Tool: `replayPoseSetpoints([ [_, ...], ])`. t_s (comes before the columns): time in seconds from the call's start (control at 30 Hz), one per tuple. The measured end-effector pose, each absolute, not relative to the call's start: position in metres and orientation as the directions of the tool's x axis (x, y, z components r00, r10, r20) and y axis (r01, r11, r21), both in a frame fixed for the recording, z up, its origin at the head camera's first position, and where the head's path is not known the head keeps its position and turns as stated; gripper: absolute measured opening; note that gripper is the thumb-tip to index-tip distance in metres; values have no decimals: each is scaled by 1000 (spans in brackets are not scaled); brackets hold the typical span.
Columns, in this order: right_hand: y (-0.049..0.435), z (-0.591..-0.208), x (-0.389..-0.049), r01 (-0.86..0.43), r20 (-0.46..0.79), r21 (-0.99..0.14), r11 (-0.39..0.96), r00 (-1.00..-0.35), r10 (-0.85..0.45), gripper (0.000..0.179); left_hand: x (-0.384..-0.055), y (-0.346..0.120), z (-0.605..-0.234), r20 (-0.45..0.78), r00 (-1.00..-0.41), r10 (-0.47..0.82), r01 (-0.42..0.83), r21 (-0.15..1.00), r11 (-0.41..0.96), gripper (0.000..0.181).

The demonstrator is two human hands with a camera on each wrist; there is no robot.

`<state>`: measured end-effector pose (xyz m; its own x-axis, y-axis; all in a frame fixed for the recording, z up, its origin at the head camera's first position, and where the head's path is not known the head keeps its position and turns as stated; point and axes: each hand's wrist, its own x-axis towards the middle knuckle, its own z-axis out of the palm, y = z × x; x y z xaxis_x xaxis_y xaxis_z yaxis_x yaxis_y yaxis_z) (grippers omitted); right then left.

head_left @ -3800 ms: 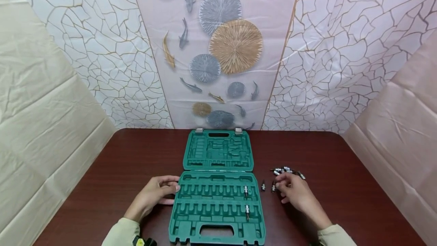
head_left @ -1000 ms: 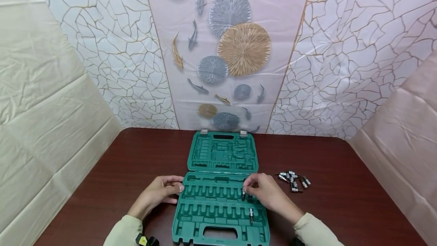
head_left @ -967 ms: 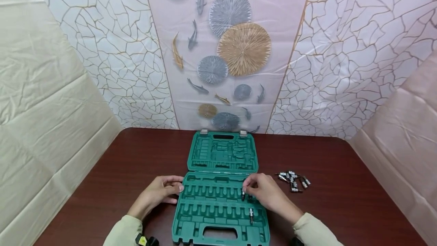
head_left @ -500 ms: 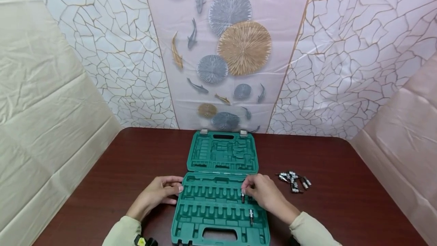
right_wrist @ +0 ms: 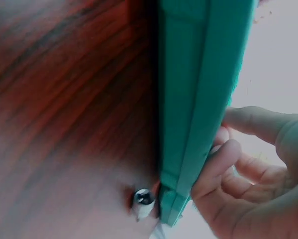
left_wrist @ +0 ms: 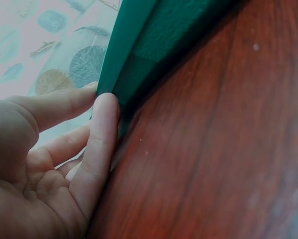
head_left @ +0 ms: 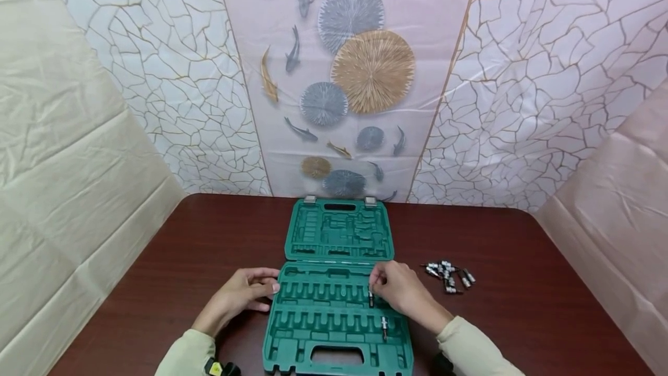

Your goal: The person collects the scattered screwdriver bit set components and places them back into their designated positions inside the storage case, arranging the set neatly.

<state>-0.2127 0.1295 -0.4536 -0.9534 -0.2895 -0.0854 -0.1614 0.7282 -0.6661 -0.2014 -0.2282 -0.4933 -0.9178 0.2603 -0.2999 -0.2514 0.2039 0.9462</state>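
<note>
An open green socket case [head_left: 334,313] lies on the table with its lid [head_left: 339,231] laid back. My left hand [head_left: 237,297] rests against its left edge; in the left wrist view the fingertips [left_wrist: 105,107] touch the rim and side wall. My right hand [head_left: 399,289] reaches over the right side and pinches the top of a small dark-tipped bit socket [head_left: 371,299] at the upper row of slots. The case wall [right_wrist: 198,99] hides these fingertips in the right wrist view. Another bit socket [head_left: 384,328] sits in the lower row.
Several loose bit sockets [head_left: 447,274] lie piled on the dark red table [head_left: 511,306], right of the case. One silver socket [right_wrist: 143,204] shows by the case in the right wrist view. A patterned cloth [head_left: 334,74] hangs behind the table.
Earlier, my right hand was beside two bit sockets on the table; it moved left over the case with a bit socket. In the last half second it shifted slightly. My left hand stays at the edge.
</note>
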Motion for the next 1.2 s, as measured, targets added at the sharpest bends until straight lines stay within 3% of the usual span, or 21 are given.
replayPoseSetpoints([
  [0.27, 165, -441, -216, -148, -15, -745, 651, -971, -238, 12, -200, -220, -494, -297, -930, 217, -245, 940, 236, 50],
  [0.5, 205, -428, -223, -80, -16, -739, 669, -991, -136, 18, -198, -214, -498, -289, -956, 44, -271, 933, 237, 42],
  [0.67, 231, -431, -223, -96, 5, -702, 705, -992, -130, 21, -198, -215, -501, -277, -961, -7, -271, 935, 230, 40],
  [0.9, 259, -442, -216, -117, 38, -659, 743, -992, -122, 11, -199, -216, -503, -284, -959, 24, -272, 938, 216, 43],
  [1.2, 282, -458, -202, -235, 130, -499, 834, -972, -196, 7, -201, -213, -498, -286, -957, 53, -266, 935, 233, 45],
])
